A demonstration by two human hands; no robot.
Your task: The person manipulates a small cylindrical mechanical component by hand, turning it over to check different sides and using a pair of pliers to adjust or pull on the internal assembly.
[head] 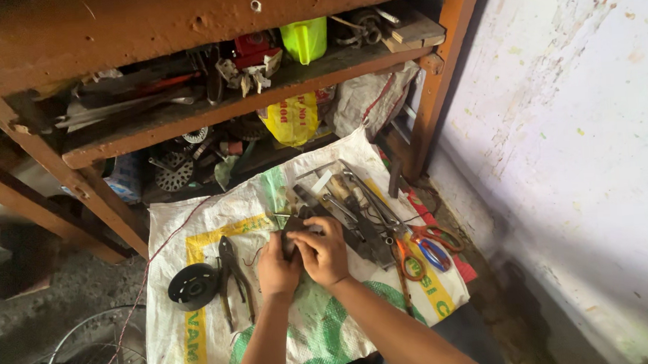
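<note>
1. Both hands meet over a white woven sack (199, 336) spread on the floor — the left hand (277, 269) and right hand (322, 252) grip a small dark part (292, 228) between them.
2. Black pliers (233, 272) and a round black cap (193, 286) lie just left.
3. Orange-handled scissors (431, 246) lie right, beside other tools.

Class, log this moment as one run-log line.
left hand: grips small dark part | right hand: grips same part | beside: pliers, scissors
</note>
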